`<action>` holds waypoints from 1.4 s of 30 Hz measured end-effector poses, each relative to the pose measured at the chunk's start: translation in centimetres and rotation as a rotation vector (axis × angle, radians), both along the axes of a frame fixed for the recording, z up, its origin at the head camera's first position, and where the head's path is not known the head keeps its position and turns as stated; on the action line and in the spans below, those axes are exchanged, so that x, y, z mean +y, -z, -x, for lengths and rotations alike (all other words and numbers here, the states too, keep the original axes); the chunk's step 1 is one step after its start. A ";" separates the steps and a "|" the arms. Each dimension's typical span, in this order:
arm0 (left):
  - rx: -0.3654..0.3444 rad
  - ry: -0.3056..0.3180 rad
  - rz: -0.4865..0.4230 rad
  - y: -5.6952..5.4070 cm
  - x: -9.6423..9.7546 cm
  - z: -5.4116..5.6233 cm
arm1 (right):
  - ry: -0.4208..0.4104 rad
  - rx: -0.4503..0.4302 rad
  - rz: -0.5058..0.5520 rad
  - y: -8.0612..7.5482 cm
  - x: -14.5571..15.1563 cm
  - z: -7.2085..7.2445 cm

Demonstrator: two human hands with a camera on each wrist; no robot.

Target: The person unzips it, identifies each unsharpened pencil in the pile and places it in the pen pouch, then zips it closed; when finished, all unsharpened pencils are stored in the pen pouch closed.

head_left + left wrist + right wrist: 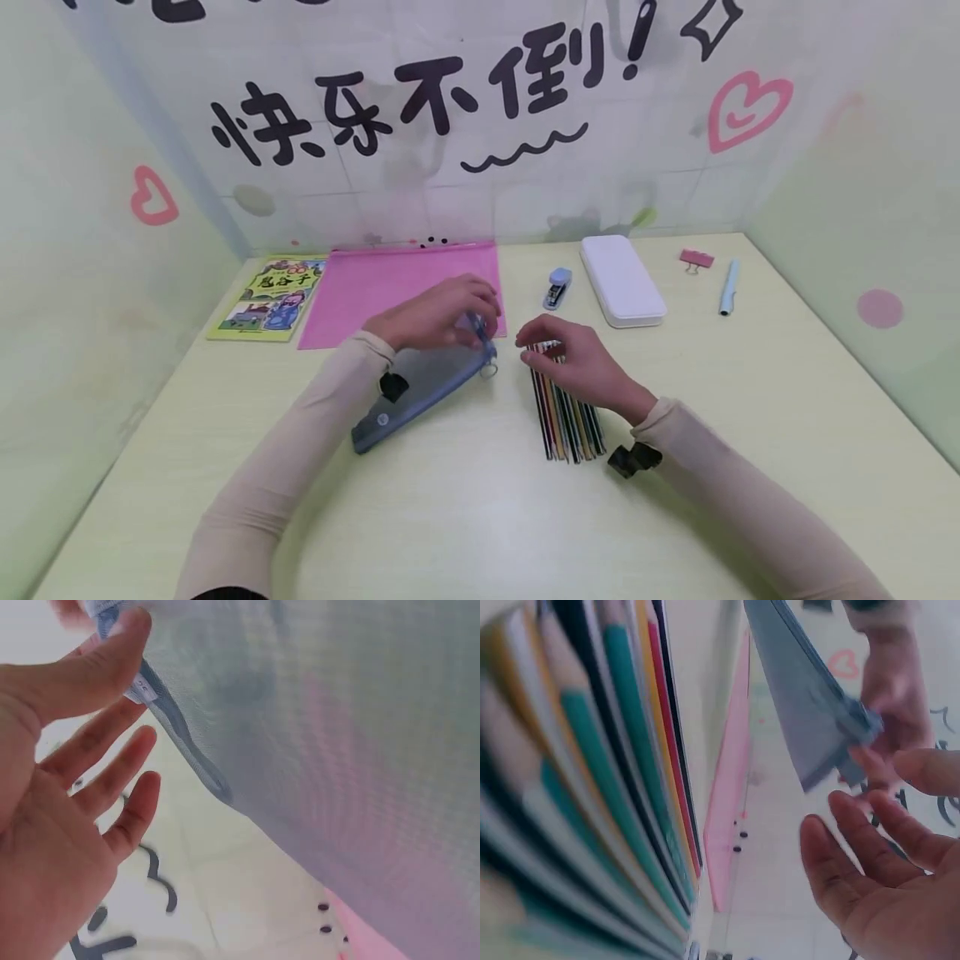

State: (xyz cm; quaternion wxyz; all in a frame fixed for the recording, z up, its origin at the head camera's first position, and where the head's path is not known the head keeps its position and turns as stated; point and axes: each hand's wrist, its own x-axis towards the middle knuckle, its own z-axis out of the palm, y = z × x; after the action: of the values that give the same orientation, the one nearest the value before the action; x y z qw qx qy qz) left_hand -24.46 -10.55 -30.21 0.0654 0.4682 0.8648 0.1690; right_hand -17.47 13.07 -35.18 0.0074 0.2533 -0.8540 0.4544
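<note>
My left hand (442,312) pinches one end of a grey-blue mesh zipper pouch (427,377), thumb on one side and fingers behind. In the left wrist view the sheer mesh (247,735) hangs from the pinched corner, and a small white label (144,688) shows by the thumb. A metal ring dangles at the pouch's right end. My right hand (581,362) hovers over the upper ends of a row of colored pencils (568,425), its fingers loosely bent with nothing between them. In the right wrist view those pencils (622,742) fan out close to the camera.
Behind the pouch lie a pink folder (375,292) and a yellow booklet (255,312). A small stapler (557,290), a white pencil case (622,279), a red binder clip (696,260) and a light blue pen (729,287) rest toward the back right. The wall stands right behind the table.
</note>
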 end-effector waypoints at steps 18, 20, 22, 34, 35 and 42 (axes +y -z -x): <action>-0.361 -0.100 -0.377 0.8 -1.9 2.0 | 0.059 0.220 0.094 0.3 -3.9 -0.6; -0.389 -0.110 -0.411 1.0 -2.0 1.9 | 0.074 0.219 0.103 0.1 -4.1 -0.5; -0.413 -0.124 -0.448 1.2 -2.1 1.7 | 0.086 0.218 0.109 0.0 -4.2 -0.4; -0.445 -0.173 -0.605 1.5 -2.5 1.1 | 0.123 0.274 0.137 -0.3 -4.9 -0.2; -0.440 -0.177 -0.609 1.5 -2.6 1.1 | 0.127 0.286 0.139 -0.2 -4.9 -0.2; -0.411 -0.214 -0.633 1.6 -2.8 1.1 | 0.113 0.302 0.135 -0.5 -5.2 0.0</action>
State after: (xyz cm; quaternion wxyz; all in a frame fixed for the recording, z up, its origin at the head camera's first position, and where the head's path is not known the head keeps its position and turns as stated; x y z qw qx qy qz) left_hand -25.52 -13.36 -31.79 0.0717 0.3287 0.7827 0.5237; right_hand -17.45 7.83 -34.63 0.1781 0.2691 -0.8237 0.4662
